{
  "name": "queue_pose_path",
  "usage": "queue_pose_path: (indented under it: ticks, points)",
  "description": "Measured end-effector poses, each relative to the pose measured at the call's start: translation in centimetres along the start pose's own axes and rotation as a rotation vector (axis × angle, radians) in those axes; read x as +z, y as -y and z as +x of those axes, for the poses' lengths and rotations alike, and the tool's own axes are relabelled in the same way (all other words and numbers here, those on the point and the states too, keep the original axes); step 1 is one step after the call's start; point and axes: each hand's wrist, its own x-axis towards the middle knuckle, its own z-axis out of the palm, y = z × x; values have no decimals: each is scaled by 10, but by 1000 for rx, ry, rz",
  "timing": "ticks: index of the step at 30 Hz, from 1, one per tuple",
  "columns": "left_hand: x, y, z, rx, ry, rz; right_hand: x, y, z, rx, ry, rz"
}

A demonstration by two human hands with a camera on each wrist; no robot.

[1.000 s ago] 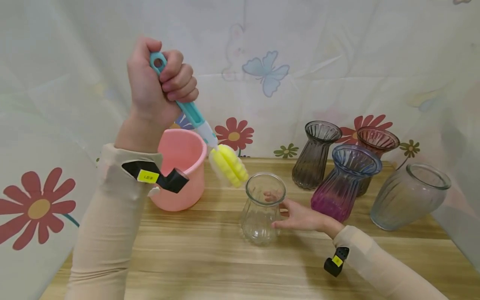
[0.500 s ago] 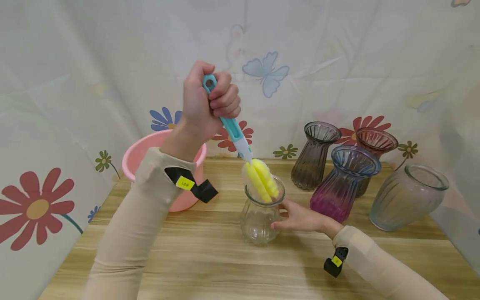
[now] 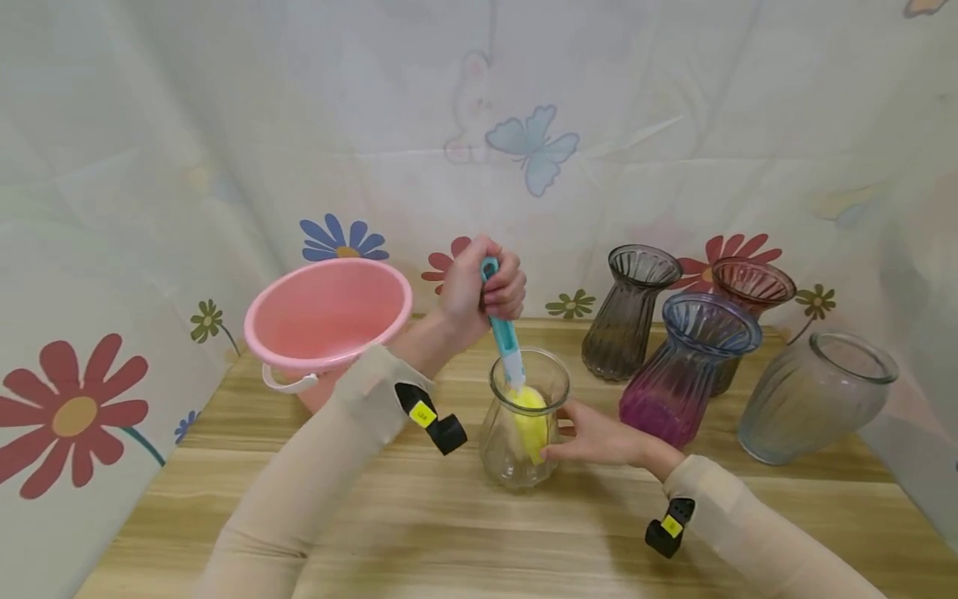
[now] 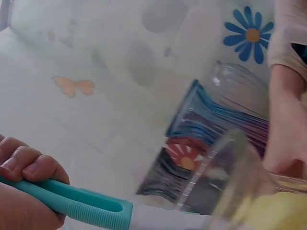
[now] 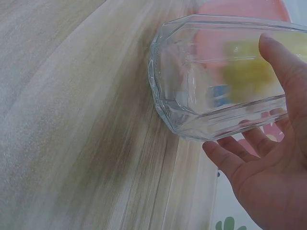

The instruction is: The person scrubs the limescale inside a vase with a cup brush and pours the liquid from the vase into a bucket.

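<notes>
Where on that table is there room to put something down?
The widest bare patch of table lies before the held vase, between left sleeve and right sleeve. Another, before the pink bucket, borders the left sleeve. Right rear is crowded: four other vases stand close together.

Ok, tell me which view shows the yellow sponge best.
The head view: it shows the yellow sponge nearly whole inside the clear vase. The left wrist view catches a blurred patch at lower right; the right wrist view, a blur through the vase.
</notes>
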Motion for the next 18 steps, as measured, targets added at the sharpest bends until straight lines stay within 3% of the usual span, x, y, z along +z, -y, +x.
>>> queue_pose_path:
  ticks: [4, 8, 13, 18]
  points:
    - [-7, 26, -4, -92, 13, 53, 1, 0, 2, -30, 9, 3]
    - [-10, 35, -6, -96, 10, 58, 2, 0, 2, -19, 8, 2]
    - [-5, 27, -4, -85, 43, 73, 1, 1, 2, -5, 9, 9]
    - [14, 1, 3, -46, 63, 94, 1, -1, 1, -7, 4, 20]
